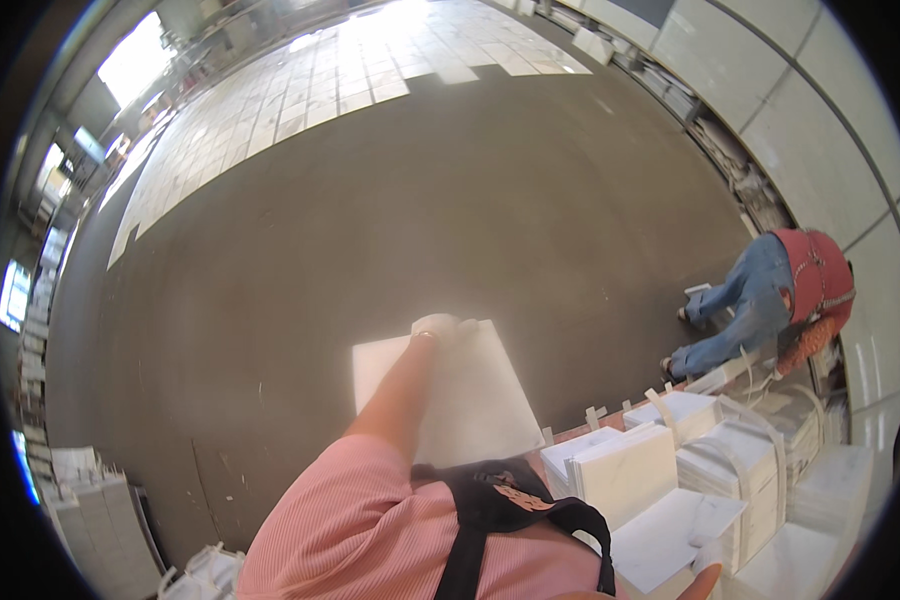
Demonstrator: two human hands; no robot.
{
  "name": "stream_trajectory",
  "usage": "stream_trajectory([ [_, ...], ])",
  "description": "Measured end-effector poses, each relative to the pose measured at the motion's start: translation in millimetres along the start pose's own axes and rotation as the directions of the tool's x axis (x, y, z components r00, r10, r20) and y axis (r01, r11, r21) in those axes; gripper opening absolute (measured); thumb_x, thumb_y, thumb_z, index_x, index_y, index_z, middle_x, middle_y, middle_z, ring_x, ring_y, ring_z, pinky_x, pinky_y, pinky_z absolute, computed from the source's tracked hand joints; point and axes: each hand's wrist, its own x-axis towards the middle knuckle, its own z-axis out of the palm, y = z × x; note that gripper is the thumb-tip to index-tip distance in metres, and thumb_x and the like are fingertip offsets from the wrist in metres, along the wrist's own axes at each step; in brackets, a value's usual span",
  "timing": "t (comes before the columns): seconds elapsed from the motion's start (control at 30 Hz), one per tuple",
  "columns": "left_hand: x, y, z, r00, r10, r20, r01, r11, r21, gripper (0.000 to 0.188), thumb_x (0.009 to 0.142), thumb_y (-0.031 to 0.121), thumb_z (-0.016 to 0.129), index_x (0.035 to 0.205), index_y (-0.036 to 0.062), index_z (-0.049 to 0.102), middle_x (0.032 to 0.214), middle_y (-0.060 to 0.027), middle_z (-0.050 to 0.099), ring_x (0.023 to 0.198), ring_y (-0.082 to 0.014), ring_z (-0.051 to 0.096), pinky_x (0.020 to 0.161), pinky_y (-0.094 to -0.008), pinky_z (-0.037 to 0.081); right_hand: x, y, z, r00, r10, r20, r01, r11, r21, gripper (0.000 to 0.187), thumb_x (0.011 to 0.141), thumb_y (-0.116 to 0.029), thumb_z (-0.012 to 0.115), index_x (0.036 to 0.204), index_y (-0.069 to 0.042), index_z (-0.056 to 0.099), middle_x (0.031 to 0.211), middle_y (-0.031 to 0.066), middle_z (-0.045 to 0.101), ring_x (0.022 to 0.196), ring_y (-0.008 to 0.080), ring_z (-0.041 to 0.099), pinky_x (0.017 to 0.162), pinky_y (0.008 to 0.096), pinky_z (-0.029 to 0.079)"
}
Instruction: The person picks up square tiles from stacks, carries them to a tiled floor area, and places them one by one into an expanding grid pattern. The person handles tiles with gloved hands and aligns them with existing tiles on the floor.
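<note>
A square white tile (480,400) is in front of my body, its lower edge partly covered by my pink sleeve and dark apron. My left hand (444,328), in a pale glove, is closed over the tile's far edge. At the lower right, my right hand (708,560), also gloved in white, grips the corner of another white tile (670,535). That second tile lies tilted beside a stack of upright tiles (625,470). Part of my right forearm falls outside the view.
Strapped bundles of white tiles (735,460) stand at the right. A co-worker (790,280) in red and jeans bends over behind them. Brown floor (420,200) stretches ahead to laid pale tiles (310,90). More stacked tiles (100,520) are at the lower left.
</note>
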Motion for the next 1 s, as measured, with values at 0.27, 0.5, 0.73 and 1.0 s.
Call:
stream_trajectory([
  [0.27, -46.3, -34.9, 37.5, 0.979, -0.177, -0.103, 0.163, 0.978, -0.133, 0.069, 0.096, 0.066, 0.044, 0.131, 0.0127, 0.070, 0.141, -0.0103, 0.063, 0.134, -0.0298, 0.056, 0.113, -0.0416, 0.042, 20.1, -89.0, 157.9, 0.959, -0.218, 0.182, 0.261, 0.931, -0.255, 0.046, 0.075, 0.002, 0.068, 0.120, 0.005, 0.063, 0.099, 0.0173, 0.069, 0.085, 0.0384, 0.068, 0.072, 0.0556, 0.059],
  [0.5, -82.9, -64.3, 67.5, 0.962, -0.226, -0.156, 0.190, 0.959, -0.212, 0.070, 0.098, 0.067, 0.036, 0.121, 0.0134, 0.075, 0.129, -0.0073, 0.071, 0.123, -0.0258, 0.064, 0.100, -0.0422, 0.051, -11.7, -146.3, 277.4, 0.874, -0.306, 0.377, 0.450, 0.802, -0.393, 0.043, 0.073, 0.002, 0.070, 0.115, 0.006, 0.064, 0.096, 0.0169, 0.070, 0.081, 0.0357, 0.068, 0.070, 0.0531, 0.058],
  [0.73, -107.0, -86.5, 65.4, 0.940, -0.290, -0.181, 0.231, 0.929, -0.290, 0.071, 0.098, 0.069, 0.037, 0.120, 0.0129, 0.075, 0.128, -0.0074, 0.071, 0.122, -0.0261, 0.064, 0.100, -0.0422, 0.051, -28.1, -157.4, 318.8, 0.833, -0.328, 0.446, 0.525, 0.725, -0.447, 0.040, 0.071, 0.002, 0.073, 0.110, 0.007, 0.066, 0.093, 0.0166, 0.070, 0.078, 0.0330, 0.067, 0.068, 0.0506, 0.058],
  [1.0, -93.9, -87.5, 51.1, 0.943, -0.242, -0.230, 0.187, 0.954, -0.236, 0.069, 0.098, 0.067, 0.038, 0.121, 0.0133, 0.075, 0.128, -0.0077, 0.071, 0.123, -0.0259, 0.064, 0.101, -0.0412, 0.051, -27.0, -142.5, 274.1, 0.868, -0.350, 0.351, 0.488, 0.732, -0.476, 0.037, 0.069, 0.002, 0.075, 0.104, 0.009, 0.068, 0.089, 0.0162, 0.071, 0.074, 0.0299, 0.066, 0.066, 0.0478, 0.057],
])
